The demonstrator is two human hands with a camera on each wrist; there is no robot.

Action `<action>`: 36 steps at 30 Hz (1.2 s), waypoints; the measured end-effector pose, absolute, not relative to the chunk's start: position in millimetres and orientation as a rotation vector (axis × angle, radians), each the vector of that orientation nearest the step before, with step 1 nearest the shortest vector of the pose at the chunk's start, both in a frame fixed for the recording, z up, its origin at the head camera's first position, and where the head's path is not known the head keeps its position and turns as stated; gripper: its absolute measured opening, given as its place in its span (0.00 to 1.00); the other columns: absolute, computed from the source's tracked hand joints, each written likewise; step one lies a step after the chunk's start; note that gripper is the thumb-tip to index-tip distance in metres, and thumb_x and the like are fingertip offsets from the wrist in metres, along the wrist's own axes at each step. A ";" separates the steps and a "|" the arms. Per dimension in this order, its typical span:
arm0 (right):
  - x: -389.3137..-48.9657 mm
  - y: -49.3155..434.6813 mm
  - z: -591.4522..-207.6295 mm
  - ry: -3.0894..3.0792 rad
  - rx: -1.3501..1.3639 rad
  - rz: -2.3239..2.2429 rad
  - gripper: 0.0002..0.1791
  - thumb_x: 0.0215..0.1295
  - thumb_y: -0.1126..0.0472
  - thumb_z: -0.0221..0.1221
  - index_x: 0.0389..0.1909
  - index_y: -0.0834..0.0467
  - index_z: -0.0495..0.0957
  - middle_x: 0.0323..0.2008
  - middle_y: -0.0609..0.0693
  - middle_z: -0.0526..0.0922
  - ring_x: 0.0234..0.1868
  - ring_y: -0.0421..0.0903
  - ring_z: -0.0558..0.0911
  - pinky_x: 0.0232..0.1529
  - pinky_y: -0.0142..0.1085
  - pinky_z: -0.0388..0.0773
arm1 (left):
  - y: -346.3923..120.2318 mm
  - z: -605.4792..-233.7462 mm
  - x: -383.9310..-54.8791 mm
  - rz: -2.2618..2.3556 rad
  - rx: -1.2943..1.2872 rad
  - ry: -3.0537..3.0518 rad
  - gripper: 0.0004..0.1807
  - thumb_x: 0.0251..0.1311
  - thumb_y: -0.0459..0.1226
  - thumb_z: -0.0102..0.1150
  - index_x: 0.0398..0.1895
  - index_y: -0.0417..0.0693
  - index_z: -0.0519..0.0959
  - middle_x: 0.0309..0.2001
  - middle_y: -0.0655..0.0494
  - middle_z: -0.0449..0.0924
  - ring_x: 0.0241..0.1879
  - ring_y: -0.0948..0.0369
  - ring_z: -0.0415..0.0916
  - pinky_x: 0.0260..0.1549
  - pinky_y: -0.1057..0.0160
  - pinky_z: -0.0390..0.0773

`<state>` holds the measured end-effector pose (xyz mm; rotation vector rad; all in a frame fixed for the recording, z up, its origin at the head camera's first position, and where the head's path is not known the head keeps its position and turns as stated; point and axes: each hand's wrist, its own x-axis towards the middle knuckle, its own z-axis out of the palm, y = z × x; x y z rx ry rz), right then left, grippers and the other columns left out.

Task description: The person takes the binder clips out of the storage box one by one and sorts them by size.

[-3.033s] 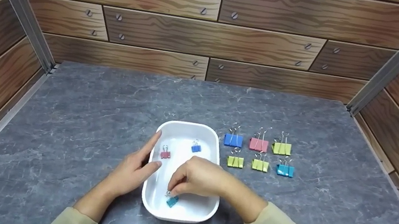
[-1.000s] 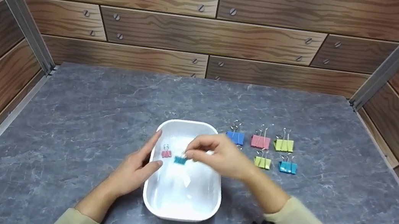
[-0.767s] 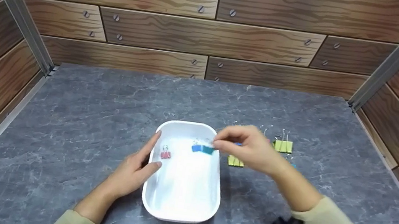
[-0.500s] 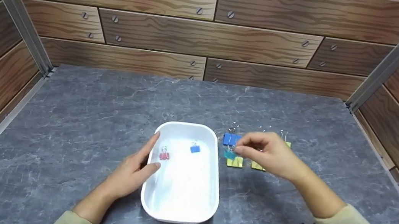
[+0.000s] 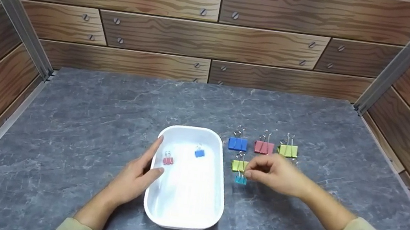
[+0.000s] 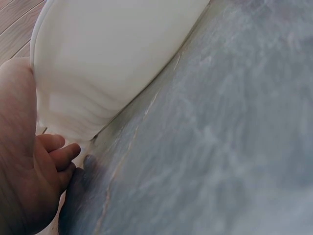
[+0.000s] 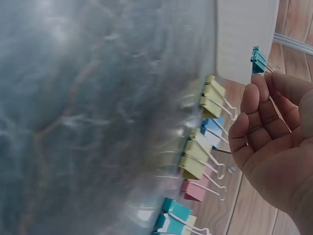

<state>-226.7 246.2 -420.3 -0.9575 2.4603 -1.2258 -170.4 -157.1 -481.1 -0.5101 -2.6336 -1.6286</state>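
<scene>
My left hand (image 5: 134,177) rests at the left wall of a white plastic tub (image 5: 181,223), index finger along the rim and thumb over it. In the left wrist view, this hand (image 6: 22,166) lies against the tub's outer side (image 6: 107,54). Right of the tub, my right hand (image 5: 280,176) pinches a small teal binder clip (image 5: 240,180) by its wire handles. The right wrist view has that teal clip (image 7: 257,60) at the fingertips, body away from the palm. Inside the tub are a small pink binder clip (image 5: 168,160) and a small blue one.
Larger binder clips stand in rows right of the tub: a blue clip (image 5: 238,144), a pink clip (image 5: 264,147) and a yellow-green clip (image 5: 288,151) behind, another yellow-green clip (image 5: 238,166) in front. My right hand covers others, including a larger teal clip (image 7: 174,215).
My right hand has picked the small teal clip out of the tub, carried it right over the rim, and lowered it in front of the yellow-green clip. My left hand has stayed on the tub.
</scene>
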 end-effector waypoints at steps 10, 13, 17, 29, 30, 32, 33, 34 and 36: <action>-226.3 248.0 -433.7 2.440 -0.960 -1.128 0.04 0.72 0.60 0.68 0.37 0.53 0.90 0.29 0.48 0.86 0.29 0.36 0.78 0.33 0.30 0.77 | -158.5 -484.6 -169.1 -1.642 -0.502 -2.632 0.41 0.78 0.42 0.55 0.88 0.68 0.48 0.80 0.48 0.63 0.72 0.55 0.70 0.62 0.53 0.78; -226.7 248.5 -434.1 2.438 -0.942 -1.110 0.04 0.72 0.59 0.68 0.37 0.53 0.89 0.29 0.48 0.86 0.28 0.36 0.78 0.32 0.30 0.77 | -158.9 -484.2 -169.0 -1.635 -0.506 -2.631 0.42 0.78 0.42 0.55 0.88 0.69 0.48 0.80 0.48 0.63 0.73 0.55 0.69 0.63 0.52 0.77; -227.2 249.0 -434.2 2.425 -0.922 -1.102 0.04 0.72 0.59 0.68 0.37 0.54 0.89 0.29 0.50 0.86 0.28 0.37 0.78 0.32 0.31 0.78 | -158.9 -482.7 -168.9 -1.628 -0.513 -2.629 0.42 0.78 0.42 0.55 0.88 0.67 0.49 0.80 0.48 0.63 0.72 0.55 0.69 0.63 0.51 0.77; -227.8 249.8 -435.1 2.431 -0.886 -1.090 0.04 0.72 0.58 0.68 0.38 0.52 0.90 0.30 0.51 0.87 0.28 0.37 0.78 0.31 0.30 0.77 | -157.0 -480.1 -168.4 -1.625 -0.544 -2.596 0.41 0.78 0.43 0.56 0.88 0.63 0.50 0.79 0.45 0.64 0.74 0.52 0.67 0.66 0.45 0.74; -227.9 250.0 -435.4 2.430 -0.887 -1.092 0.04 0.72 0.58 0.68 0.38 0.52 0.90 0.30 0.51 0.87 0.28 0.37 0.78 0.31 0.30 0.77 | -157.1 -480.3 -168.5 -1.625 -0.545 -2.598 0.41 0.78 0.43 0.56 0.88 0.63 0.50 0.79 0.45 0.64 0.74 0.52 0.67 0.66 0.46 0.74; -227.9 250.4 -436.1 2.428 -0.888 -1.094 0.04 0.72 0.58 0.68 0.38 0.53 0.90 0.30 0.51 0.87 0.28 0.36 0.78 0.31 0.30 0.77 | -157.2 -480.5 -169.1 -1.627 -0.539 -2.605 0.41 0.78 0.43 0.56 0.88 0.64 0.50 0.79 0.46 0.64 0.74 0.53 0.67 0.66 0.47 0.74; -227.9 250.7 -436.6 2.430 -0.888 -1.092 0.04 0.71 0.58 0.68 0.38 0.53 0.90 0.30 0.50 0.87 0.28 0.36 0.78 0.31 0.30 0.77 | -157.1 -480.7 -169.5 -1.634 -0.534 -2.612 0.41 0.78 0.43 0.56 0.88 0.65 0.49 0.79 0.46 0.64 0.74 0.54 0.68 0.65 0.49 0.75; -227.9 251.0 -437.1 2.432 -0.887 -1.092 0.04 0.71 0.58 0.68 0.38 0.53 0.90 0.30 0.50 0.87 0.28 0.36 0.77 0.31 0.30 0.77 | -156.9 -480.7 -169.9 -1.638 -0.529 -2.616 0.41 0.78 0.42 0.56 0.88 0.65 0.49 0.79 0.47 0.64 0.73 0.54 0.69 0.64 0.50 0.76; -227.9 251.5 -438.1 2.438 -0.885 -1.091 0.04 0.71 0.58 0.69 0.38 0.53 0.90 0.31 0.49 0.87 0.28 0.36 0.77 0.32 0.30 0.76 | -156.4 -480.7 -170.6 -1.644 -0.522 -2.624 0.41 0.78 0.42 0.55 0.88 0.66 0.49 0.79 0.47 0.65 0.71 0.55 0.71 0.62 0.52 0.78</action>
